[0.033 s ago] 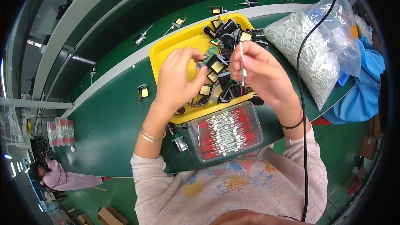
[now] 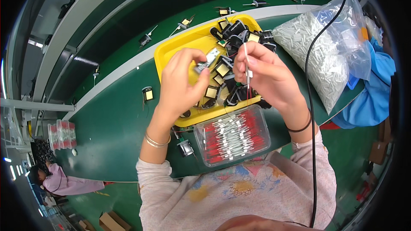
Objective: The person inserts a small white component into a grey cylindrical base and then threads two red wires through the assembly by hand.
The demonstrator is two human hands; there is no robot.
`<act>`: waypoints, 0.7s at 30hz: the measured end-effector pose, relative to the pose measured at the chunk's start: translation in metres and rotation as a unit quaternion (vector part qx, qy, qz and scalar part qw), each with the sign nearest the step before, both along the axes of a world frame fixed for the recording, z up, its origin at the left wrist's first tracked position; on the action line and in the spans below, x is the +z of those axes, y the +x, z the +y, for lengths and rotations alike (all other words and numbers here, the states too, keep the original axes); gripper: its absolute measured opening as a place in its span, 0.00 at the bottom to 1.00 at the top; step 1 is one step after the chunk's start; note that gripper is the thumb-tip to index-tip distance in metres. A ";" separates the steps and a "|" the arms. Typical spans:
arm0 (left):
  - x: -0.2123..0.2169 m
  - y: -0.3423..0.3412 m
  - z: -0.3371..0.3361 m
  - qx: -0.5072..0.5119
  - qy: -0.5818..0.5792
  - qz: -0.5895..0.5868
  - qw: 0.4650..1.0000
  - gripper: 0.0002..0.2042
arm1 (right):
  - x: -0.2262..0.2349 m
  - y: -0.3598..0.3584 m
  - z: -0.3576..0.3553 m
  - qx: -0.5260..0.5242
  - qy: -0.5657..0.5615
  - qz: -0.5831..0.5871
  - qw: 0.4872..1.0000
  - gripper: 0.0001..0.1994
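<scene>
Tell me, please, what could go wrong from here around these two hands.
The small part in the left hand could slip into the heap of black parts in the yellow tray. Red wires below the thin white piece in the right hand might snag there. The clear box, near the table's front edge, could get knocked.

No readable text, no legible labels or brands, no numbers or signs clear enough to read

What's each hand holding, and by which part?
Left hand: small silvery part, by the end nearest the palm. Right hand: thin whitish stick, between thumb and fingers; exact grip spot unclear.
</scene>
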State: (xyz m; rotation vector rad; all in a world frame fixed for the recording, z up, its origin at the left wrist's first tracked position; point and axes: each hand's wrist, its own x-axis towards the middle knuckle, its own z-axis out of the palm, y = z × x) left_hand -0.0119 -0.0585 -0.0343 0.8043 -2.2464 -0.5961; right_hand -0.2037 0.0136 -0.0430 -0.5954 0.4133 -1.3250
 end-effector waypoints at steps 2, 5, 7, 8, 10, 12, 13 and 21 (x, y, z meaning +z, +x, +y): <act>0.011 0.005 0.006 0.002 0.050 0.019 0.999 0.11 | 0.000 0.005 -0.005 0.019 -0.015 -0.019 1.000 0.07; 0.013 0.008 0.013 0.025 0.096 0.131 0.986 0.13 | 0.004 0.011 -0.006 0.027 -0.035 -0.040 0.998 0.08; 0.014 0.009 0.020 0.018 0.104 0.153 0.983 0.15 | 0.006 0.014 -0.003 0.009 -0.036 -0.040 0.999 0.08; 0.016 0.008 0.023 0.011 0.111 0.174 0.978 0.17 | 0.007 0.014 -0.001 0.008 -0.036 -0.040 0.999 0.08; 0.020 0.008 0.027 0.012 0.183 0.204 0.962 0.20 | 0.007 0.015 0.003 -0.025 -0.050 -0.021 0.998 0.07; 0.023 0.008 0.026 -0.041 0.169 0.141 0.975 0.18 | 0.005 0.014 0.006 -0.034 -0.055 -0.017 0.998 0.07; 0.027 0.007 0.030 -0.035 0.187 0.128 0.973 0.17 | 0.007 0.016 0.007 -0.035 -0.072 -0.016 0.997 0.07; 0.039 0.012 0.028 -0.145 0.380 0.188 0.894 0.19 | 0.013 0.014 0.007 -0.212 -0.179 0.180 0.944 0.05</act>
